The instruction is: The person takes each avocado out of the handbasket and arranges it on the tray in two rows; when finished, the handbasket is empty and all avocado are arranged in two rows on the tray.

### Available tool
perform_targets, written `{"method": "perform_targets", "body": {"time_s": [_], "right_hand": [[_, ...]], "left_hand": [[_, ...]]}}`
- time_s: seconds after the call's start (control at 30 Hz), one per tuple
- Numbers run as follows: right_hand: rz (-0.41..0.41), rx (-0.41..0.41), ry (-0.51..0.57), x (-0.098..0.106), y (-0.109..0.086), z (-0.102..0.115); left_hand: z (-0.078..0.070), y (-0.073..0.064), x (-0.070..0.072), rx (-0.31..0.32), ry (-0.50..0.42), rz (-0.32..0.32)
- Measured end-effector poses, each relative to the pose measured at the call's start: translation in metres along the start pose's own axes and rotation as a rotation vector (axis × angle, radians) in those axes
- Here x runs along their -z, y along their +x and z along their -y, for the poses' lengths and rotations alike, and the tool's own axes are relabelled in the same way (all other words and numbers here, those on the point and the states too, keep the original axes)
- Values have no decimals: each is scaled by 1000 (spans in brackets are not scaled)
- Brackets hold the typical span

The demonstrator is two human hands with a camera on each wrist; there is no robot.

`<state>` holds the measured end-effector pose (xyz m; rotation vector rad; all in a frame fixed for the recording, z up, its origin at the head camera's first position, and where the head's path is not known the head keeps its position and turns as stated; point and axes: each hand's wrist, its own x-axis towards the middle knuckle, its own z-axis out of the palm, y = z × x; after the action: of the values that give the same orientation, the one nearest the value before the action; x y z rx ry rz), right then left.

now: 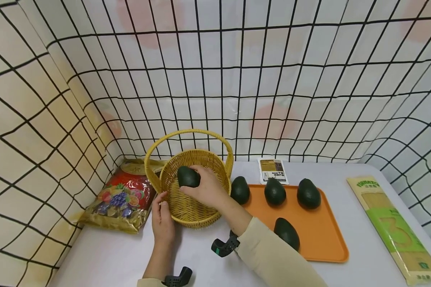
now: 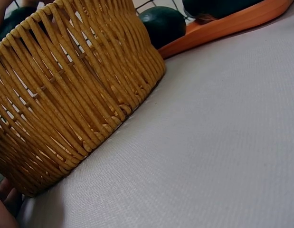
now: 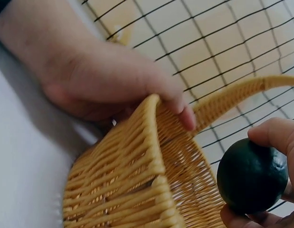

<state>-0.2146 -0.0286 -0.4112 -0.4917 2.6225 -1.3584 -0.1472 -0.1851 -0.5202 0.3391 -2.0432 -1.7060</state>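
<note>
A dark green avocado (image 1: 188, 176) is pinched between the thumb and fingers of my right hand (image 1: 209, 189), over the mouth of a yellow wicker basket (image 1: 197, 221). In the right wrist view the avocado (image 3: 251, 178) hangs just beyond the basket's rim. My left hand (image 1: 163, 224) grips the basket's left side; the right wrist view shows its thumb hooked over the rim and the other fingers outside, partly hidden. The basket (image 2: 85, 80) stands upright on the table, its arched handle raised. No avocado shows in the visible part of its inside.
An orange tray (image 1: 317, 235) to the right bears several avocados (image 1: 309, 194), one partly behind my right sleeve. A red-gold fruit-print bag (image 1: 123, 199) lies left, a small white packet (image 1: 273, 171) behind the tray, a noodle pack (image 1: 391, 227) far right. Black wire mesh surrounds the table.
</note>
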Motion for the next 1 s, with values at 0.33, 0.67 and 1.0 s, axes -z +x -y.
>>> {"method": "perform_targets", "body": {"time_s": [0.33, 0.67, 1.0], "right_hand": [[-45, 3, 50, 17, -27, 11], [-107, -30, 93, 40, -59, 9], [-144, -161, 132, 62, -94, -11]], "left_hand": [[1, 2, -1, -4, 3, -8], [-1, 2, -1, -2, -20, -14], [-2, -1, 0, 7, -24, -18]]}}
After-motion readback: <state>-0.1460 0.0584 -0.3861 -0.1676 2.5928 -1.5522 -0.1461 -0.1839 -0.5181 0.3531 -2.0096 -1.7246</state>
